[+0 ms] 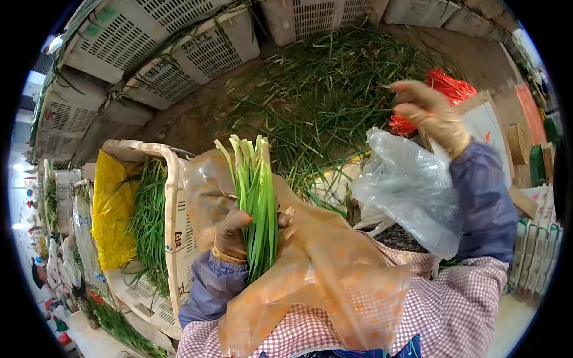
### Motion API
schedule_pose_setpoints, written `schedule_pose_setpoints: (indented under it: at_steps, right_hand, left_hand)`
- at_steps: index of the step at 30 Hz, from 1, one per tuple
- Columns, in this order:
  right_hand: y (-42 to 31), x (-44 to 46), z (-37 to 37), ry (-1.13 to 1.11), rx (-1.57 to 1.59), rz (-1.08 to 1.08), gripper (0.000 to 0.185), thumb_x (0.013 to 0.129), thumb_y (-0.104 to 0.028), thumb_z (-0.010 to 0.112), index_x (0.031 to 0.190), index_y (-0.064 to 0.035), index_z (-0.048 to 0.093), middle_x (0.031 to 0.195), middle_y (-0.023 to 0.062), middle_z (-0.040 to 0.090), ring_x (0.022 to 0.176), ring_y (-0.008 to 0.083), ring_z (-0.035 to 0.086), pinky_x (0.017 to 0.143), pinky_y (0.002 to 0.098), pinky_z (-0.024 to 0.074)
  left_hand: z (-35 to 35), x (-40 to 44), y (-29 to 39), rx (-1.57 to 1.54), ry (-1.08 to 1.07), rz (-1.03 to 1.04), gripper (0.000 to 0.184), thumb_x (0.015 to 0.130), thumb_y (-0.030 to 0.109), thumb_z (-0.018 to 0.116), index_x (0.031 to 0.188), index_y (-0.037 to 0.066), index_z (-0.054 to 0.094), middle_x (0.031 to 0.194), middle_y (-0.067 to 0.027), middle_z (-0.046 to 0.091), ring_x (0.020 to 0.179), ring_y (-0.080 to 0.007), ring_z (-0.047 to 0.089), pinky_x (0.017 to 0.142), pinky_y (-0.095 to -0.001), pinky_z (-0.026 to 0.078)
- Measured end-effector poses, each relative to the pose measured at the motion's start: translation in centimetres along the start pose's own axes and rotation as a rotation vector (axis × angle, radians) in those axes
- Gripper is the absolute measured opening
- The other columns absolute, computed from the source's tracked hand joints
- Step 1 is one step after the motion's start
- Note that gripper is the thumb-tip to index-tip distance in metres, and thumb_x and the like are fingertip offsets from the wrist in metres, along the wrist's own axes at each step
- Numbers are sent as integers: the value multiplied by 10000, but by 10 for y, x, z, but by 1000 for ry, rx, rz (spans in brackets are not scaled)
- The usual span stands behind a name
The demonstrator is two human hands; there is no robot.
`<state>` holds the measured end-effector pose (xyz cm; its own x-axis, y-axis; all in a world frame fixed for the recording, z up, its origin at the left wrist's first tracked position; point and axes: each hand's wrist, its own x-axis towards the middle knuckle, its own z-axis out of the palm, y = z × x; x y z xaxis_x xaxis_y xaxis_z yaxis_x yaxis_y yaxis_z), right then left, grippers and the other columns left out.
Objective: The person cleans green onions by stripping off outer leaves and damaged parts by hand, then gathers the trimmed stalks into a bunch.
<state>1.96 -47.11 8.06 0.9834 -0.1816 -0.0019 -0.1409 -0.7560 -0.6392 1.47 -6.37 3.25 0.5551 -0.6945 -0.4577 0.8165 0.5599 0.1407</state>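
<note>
My left hand [234, 234], gloved, is wrapped round a bunch of green stalks [258, 203] with pale root ends upward, above the orange-brown plastic apron [322, 262] on my lap. My right hand [427, 110], in a tan glove and slightly blurred, is raised at the upper right near the red ties [450, 86]. Its fingers are bent and apart, with nothing seen between them. Below that hand lies a clear plastic bag [409, 188].
Left of my lap, a white crate [173, 221] holds greens [153, 221] and a yellow sack [112, 209]. Loose leaves [334, 89] cover the floor ahead. White crates [209, 48] stand behind them. At the right are a board [483, 131] and wooden blocks [518, 143].
</note>
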Motion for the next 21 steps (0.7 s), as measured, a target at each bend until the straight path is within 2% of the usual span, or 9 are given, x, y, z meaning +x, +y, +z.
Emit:
schedule_pose_setpoints:
  at_steps: [2,3,6,8,11,14,18,20,21]
  right_hand:
    - [-62,0,32,-290,551,13,340,827,-188,651,1111,-15,581,974,103,640,877,160,593,804,277,488]
    - [-115,-8,66,-562,581,14,295,833,-194,647,1055,-2,611,952,96,646,874,163,598,809,281,488]
    - [-150,-20,141,-622,1060,120,175,843,-137,634,963,-10,622,836,33,618,757,82,538,667,251,463]
    - [-165,-25,144,-601,1197,164,138,858,-95,603,956,1,607,803,19,597,713,69,528,633,227,450]
    - [-169,-30,151,-615,1122,207,140,866,-88,591,967,7,602,807,22,599,717,71,534,649,223,455]
    - [-156,-34,159,-590,1237,228,220,867,-229,615,877,-9,618,731,11,591,619,77,546,565,227,454]
    - [-129,-24,155,-475,882,-110,229,881,-230,594,838,-5,614,691,27,577,616,106,559,561,244,465]
    - [-119,-15,146,-64,222,-500,212,878,-232,589,844,-25,618,684,49,579,604,139,564,543,256,463]
    - [-107,-5,145,158,217,-543,195,866,-227,598,852,-34,620,688,54,591,594,162,569,538,265,470]
  left_hand:
    - [0,1,2,171,-46,32,526,710,114,670,1182,-19,479,985,-213,603,882,-321,621,731,-494,543]
    - [2,1,5,159,-62,29,526,710,114,670,1182,-19,479,985,-213,603,882,-321,621,731,-494,543]
    - [21,-13,16,586,190,102,453,736,17,629,1169,-9,497,954,-146,629,780,-234,639,666,-350,553]
    - [20,-19,20,593,205,108,450,739,23,644,1165,-2,506,978,-134,628,792,-219,637,674,-331,551]
    - [4,-18,23,388,30,180,451,742,49,664,1160,-9,505,1003,-147,621,813,-227,641,689,-347,554]
    - [5,-19,23,341,26,167,463,739,57,669,1163,-12,497,1011,-161,618,840,-243,642,725,-369,558]
    - [1,-14,16,390,50,197,486,731,72,683,1169,-12,491,1034,-180,614,855,-270,646,752,-391,563]
    - [7,-16,14,372,73,200,469,731,51,680,1159,-19,501,1035,-175,618,846,-256,648,723,-365,568]
    - [3,-15,14,390,90,192,459,731,39,677,1154,-22,508,1032,-169,621,846,-247,649,712,-350,567]
